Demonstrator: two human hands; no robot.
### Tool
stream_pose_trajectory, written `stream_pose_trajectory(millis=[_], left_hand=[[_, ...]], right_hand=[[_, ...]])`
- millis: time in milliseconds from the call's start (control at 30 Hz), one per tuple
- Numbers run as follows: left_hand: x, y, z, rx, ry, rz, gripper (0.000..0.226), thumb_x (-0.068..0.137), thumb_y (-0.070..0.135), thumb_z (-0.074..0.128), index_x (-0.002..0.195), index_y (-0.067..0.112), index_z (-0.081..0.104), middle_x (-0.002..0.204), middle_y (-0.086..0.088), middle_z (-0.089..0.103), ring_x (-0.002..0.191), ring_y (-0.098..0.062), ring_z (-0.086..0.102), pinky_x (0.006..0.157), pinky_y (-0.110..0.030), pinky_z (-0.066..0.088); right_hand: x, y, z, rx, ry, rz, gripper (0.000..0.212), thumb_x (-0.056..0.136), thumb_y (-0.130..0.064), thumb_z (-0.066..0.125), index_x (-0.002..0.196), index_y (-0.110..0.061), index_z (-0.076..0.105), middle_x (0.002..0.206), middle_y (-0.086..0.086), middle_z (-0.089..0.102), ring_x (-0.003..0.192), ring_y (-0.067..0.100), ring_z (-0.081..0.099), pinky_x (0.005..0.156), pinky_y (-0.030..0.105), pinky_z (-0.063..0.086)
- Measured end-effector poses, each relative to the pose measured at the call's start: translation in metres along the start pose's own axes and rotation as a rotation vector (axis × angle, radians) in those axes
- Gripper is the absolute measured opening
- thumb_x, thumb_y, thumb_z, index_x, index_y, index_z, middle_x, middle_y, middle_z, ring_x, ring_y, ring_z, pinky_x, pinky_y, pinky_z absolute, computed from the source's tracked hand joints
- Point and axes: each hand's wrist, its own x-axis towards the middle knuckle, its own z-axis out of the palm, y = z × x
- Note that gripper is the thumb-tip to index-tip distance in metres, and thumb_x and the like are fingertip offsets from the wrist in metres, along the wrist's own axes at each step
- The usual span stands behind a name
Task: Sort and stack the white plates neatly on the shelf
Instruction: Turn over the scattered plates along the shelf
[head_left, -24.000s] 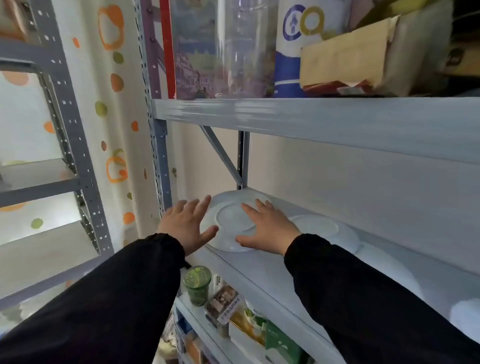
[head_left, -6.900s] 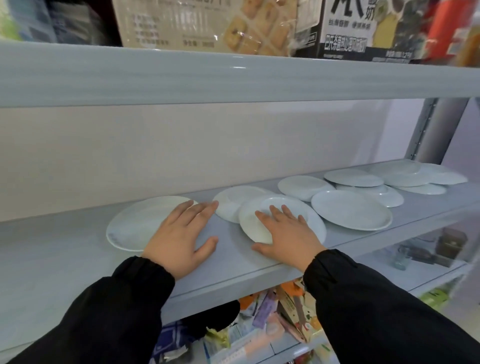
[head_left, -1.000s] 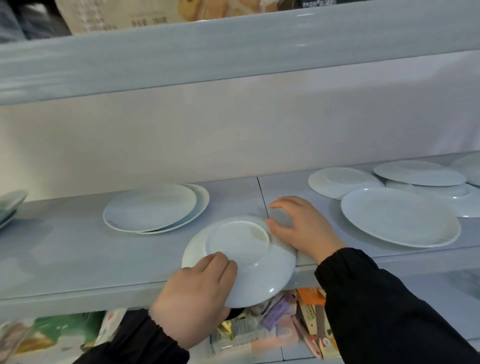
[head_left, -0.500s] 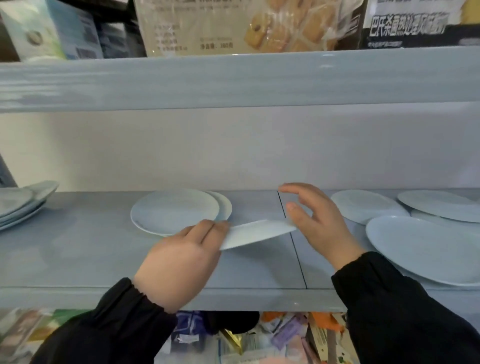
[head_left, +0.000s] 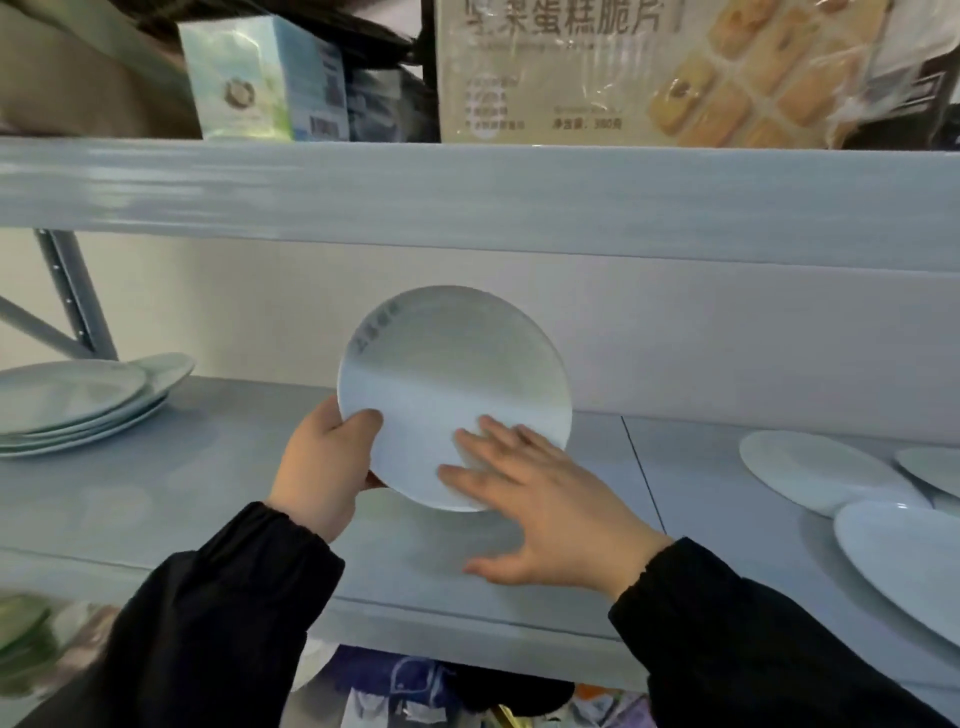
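Plate (head_left: 452, 384) now off shelf (head_left: 182, 493), tipped face-on vs edge-on 0.5 s ago. L hand (head_left: 324, 467) clenches rim; R hand (head_left: 540, 519) flat on face, not gripping. Prob. bound for stack (head_left: 78, 405) at left.

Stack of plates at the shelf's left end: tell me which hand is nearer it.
Left. The left hand grips the left rim of the raised plate, on the side toward the stack; the right hand rests flat against that plate's face, farther right.
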Motion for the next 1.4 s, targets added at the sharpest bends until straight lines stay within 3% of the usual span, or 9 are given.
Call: stream_pose_trajectory(millis=[133,300,433,567,667,800,867,967,1400], left_hand=[[0.013,-0.005,-0.015,-0.100,-0.020,-0.084,0.025,0.095,0.009,0.044,0.108,0.014,0.065,0.098,-0.002,0.075,0.088,-0.024,0.071,0.065,-0.039,0.058],[0.032,-0.014,-0.038,-0.068,-0.078,-0.144,0.022,0.098,0.024,0.049,0.107,0.012,0.066,0.098,-0.007,0.073,0.087,-0.026,0.071,0.068,-0.042,0.058],[0.049,-0.038,-0.069,0.285,0.002,-0.027,0.026,0.089,0.044,0.053,0.105,0.028,0.066,0.104,0.000,0.068,0.092,-0.019,0.068,0.079,-0.046,0.057],[0.059,-0.066,-0.099,0.829,0.018,0.176,0.049,0.094,0.048,0.048,0.136,0.023,0.051,0.127,0.004,0.058,0.112,-0.013,0.055,0.091,-0.030,0.043],[0.061,-0.082,-0.106,1.083,-0.024,0.235,0.067,0.090,0.060,0.041,0.144,0.022,0.042,0.141,0.001,0.049,0.131,-0.020,0.041,0.105,-0.033,0.035],[0.059,-0.096,-0.104,1.208,-0.022,0.331,0.079,0.081,0.068,0.030,0.140,0.019,0.050,0.134,-0.002,0.055,0.130,-0.025,0.041,0.107,-0.038,0.036],[0.058,-0.101,-0.103,1.263,-0.026,0.359,0.075,0.082,0.067,0.032,0.135,0.019,0.054,0.131,-0.003,0.059,0.128,-0.029,0.044,0.107,-0.043,0.037],[0.056,-0.102,-0.101,1.294,-0.027,0.400,0.068,0.084,0.062,0.037,0.130,0.018,0.060,0.124,-0.004,0.063,0.124,-0.032,0.050,0.105,-0.046,0.039],[0.051,-0.087,-0.095,1.254,0.006,0.453,0.068,0.084,0.062,0.039,0.134,0.018,0.055,0.128,-0.004,0.060,0.125,-0.029,0.047,0.103,-0.045,0.041]], right_hand=[[0.022,0.005,0.020,-0.038,0.155,-0.074,0.052,0.094,-0.023,0.038,0.146,-0.025,0.047,0.152,0.002,0.048,0.141,0.027,0.044,0.111,0.045,0.040],[0.044,0.008,0.037,-0.006,0.202,-0.064,0.073,0.080,0.011,0.063,0.144,-0.020,0.049,0.146,0.004,0.055,0.132,0.026,0.054,0.106,0.038,0.037],[0.050,0.024,0.058,-0.002,0.122,0.034,0.083,0.072,0.018,0.066,0.144,-0.021,0.051,0.147,0.004,0.054,0.134,0.026,0.052,0.108,0.041,0.039],[0.049,0.039,0.069,0.013,0.054,0.169,0.082,0.073,0.022,0.059,0.142,-0.021,0.056,0.146,0.004,0.054,0.135,0.027,0.052,0.111,0.036,0.028],[0.046,0.042,0.064,0.065,0.003,0.228,0.073,0.087,0.016,0.047,0.147,-0.025,0.048,0.153,-0.002,0.046,0.145,0.020,0.039,0.114,0.023,0.010],[0.040,0.041,0.057,0.051,-0.072,0.241,0.055,0.093,-0.013,0.035,0.143,-0.029,0.053,0.152,-0.009,0.048,0.147,0.013,0.034,0.116,0.023,0.003],[0.037,0.038,0.052,0.068,-0.077,0.267,0.067,0.083,-0.039,0.021,0.137,-0.031,0.059,0.147,-0.012,0.053,0.145,0.010,0.035,0.118,0.023,0.003],[0.036,0.032,0.051,0.080,-0.064,0.254,0.073,0.078,-0.056,0.025,0.134,-0.030,0.063,0.144,-0.010,0.056,0.146,0.012,0.034,0.118,0.025,0.000],[0.036,0.031,0.046,0.100,-0.056,0.328,0.079,0.079,-0.069,0.032,0.150,-0.037,0.041,0.164,-0.006,0.026,0.154,0.014,0.006,0.117,0.023,-0.009]])
